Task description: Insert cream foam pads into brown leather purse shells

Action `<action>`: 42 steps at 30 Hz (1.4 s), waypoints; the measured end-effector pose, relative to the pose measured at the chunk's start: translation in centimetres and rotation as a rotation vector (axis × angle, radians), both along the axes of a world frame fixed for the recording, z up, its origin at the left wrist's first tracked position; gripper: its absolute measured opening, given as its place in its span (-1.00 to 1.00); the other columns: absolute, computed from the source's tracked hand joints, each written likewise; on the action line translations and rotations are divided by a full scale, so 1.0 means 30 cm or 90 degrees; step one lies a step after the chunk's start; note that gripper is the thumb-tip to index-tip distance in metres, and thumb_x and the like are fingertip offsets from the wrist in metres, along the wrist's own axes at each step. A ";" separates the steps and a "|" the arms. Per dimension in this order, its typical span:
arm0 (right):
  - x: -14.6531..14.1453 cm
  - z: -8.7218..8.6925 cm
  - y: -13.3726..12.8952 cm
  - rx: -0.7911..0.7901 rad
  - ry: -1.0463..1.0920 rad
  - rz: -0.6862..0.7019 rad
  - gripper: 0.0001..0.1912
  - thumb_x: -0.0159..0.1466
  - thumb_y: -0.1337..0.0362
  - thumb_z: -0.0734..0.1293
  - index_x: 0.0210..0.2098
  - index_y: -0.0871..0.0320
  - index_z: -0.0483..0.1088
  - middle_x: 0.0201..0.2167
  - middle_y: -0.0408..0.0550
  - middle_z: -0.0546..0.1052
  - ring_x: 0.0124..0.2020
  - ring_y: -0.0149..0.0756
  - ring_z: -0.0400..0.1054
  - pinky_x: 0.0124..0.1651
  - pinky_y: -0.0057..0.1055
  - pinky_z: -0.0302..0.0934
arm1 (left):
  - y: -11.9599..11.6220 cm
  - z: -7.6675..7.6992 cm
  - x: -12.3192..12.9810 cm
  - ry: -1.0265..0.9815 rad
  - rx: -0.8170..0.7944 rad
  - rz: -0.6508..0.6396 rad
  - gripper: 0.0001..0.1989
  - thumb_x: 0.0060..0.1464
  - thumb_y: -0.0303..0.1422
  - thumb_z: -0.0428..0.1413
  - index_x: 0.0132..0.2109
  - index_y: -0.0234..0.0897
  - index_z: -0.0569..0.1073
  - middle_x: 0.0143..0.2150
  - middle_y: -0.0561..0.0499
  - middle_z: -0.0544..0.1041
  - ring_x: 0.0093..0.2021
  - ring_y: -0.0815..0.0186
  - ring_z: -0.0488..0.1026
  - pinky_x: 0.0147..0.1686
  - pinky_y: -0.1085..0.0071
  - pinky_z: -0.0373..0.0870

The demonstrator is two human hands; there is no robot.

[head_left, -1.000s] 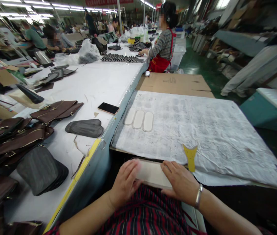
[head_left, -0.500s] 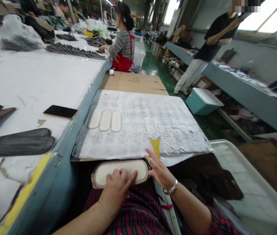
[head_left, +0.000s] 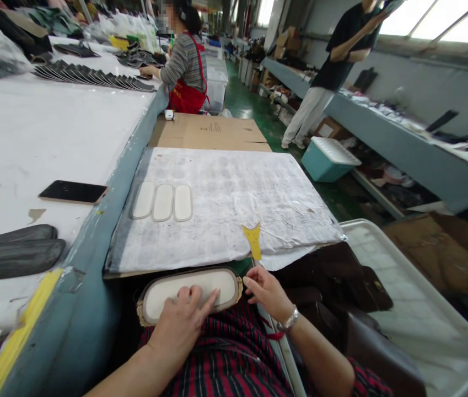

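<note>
A long cream oval panel (head_left: 159,300) with a grey rim and a wrinkled tan edge lies over my lap, just under the near edge of the padded white work board (head_left: 225,187). My left hand (head_left: 184,311) lies on top of it, fingers apart and index stretched along the surface. At the panel's right end, my right hand (head_left: 267,292) has its thumb and fingertips drawn together close to the tan edge; whether they pinch it is hidden. Just beyond that hand, a yellow forked piece (head_left: 252,240) sits at the board's near edge.
Three smaller cream oval pieces (head_left: 163,202) lie on the board's left side. On the left table are a phone (head_left: 72,191) and dark long pieces (head_left: 19,253). A white bin (head_left: 361,237) stands right. One person sits ahead; another stands at right.
My right hand has gone from raised, spread fingers to fingers drawn in at the panel's right end. The panel's right end is tilted up slightly more. The whole view has shifted.
</note>
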State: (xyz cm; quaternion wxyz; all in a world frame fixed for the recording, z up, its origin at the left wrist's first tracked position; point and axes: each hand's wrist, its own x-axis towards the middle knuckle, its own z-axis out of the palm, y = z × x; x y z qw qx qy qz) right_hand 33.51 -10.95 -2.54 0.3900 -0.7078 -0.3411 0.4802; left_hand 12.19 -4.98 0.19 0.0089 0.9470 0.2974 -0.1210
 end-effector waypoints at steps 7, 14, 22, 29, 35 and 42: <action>0.023 -0.031 0.086 0.019 -0.142 0.142 -0.91 0.13 0.24 0.24 -0.42 0.13 0.28 -0.55 -0.20 0.37 -0.55 -0.46 0.27 -0.54 -0.53 0.20 | 0.006 0.008 0.000 0.015 0.024 -0.019 -0.40 0.06 -0.33 0.02 0.22 0.07 0.00 -0.12 -0.11 0.30 -0.17 0.09 0.23 -0.35 0.22 0.22; 0.049 -0.048 0.093 -0.077 0.273 0.024 -0.73 0.11 0.07 0.28 -0.43 0.16 0.26 -0.57 -0.20 0.39 -0.56 -0.43 0.33 -0.51 -0.45 0.28 | 0.044 0.013 0.013 0.013 0.006 -0.054 -0.36 0.03 -0.35 0.05 0.22 0.05 0.01 -0.15 -0.10 0.31 -0.20 0.10 0.22 -0.30 0.18 0.17; 0.037 -0.156 0.041 -0.062 0.549 -0.008 -0.65 0.01 0.10 0.40 -0.46 0.16 0.17 -0.63 -0.29 0.29 -0.68 -0.56 0.15 -0.64 -0.60 0.07 | 0.047 0.004 0.013 0.032 -0.015 -0.039 -0.18 -0.15 -0.12 0.19 0.22 0.08 -0.03 -0.09 -0.12 0.30 -0.16 0.05 0.21 -0.30 0.17 0.18; -0.011 -0.230 0.037 0.004 0.620 -0.008 -0.58 -0.03 0.07 0.43 -0.47 0.14 0.13 -0.64 -0.32 0.23 -0.65 -0.57 0.12 -0.58 -0.60 0.04 | 0.049 0.001 0.009 0.035 -0.028 -0.067 -0.07 -0.25 -0.05 0.22 0.23 0.04 -0.05 -0.06 -0.15 0.28 -0.15 0.01 0.20 -0.30 0.11 0.18; -0.015 -0.238 0.040 0.009 0.603 0.004 -0.55 -0.06 0.06 0.44 -0.48 0.13 0.11 -0.67 -0.34 0.23 -0.69 -0.57 0.10 -0.63 -0.60 0.01 | 0.058 0.007 -0.001 0.038 -0.056 -0.089 -0.04 -0.27 0.00 0.20 0.24 0.03 -0.08 -0.05 -0.18 0.27 -0.13 -0.01 0.18 -0.24 0.06 0.15; 0.009 -0.204 0.062 0.012 0.420 0.063 -0.62 0.03 0.08 0.39 -0.45 0.12 0.10 -0.67 -0.33 0.31 -0.73 -0.54 0.15 -0.68 -0.59 -0.01 | 0.058 0.005 0.026 0.037 -0.074 -0.056 -0.05 -0.27 -0.06 0.23 0.24 0.01 -0.06 -0.04 -0.19 0.25 -0.12 0.01 0.19 -0.20 0.05 0.14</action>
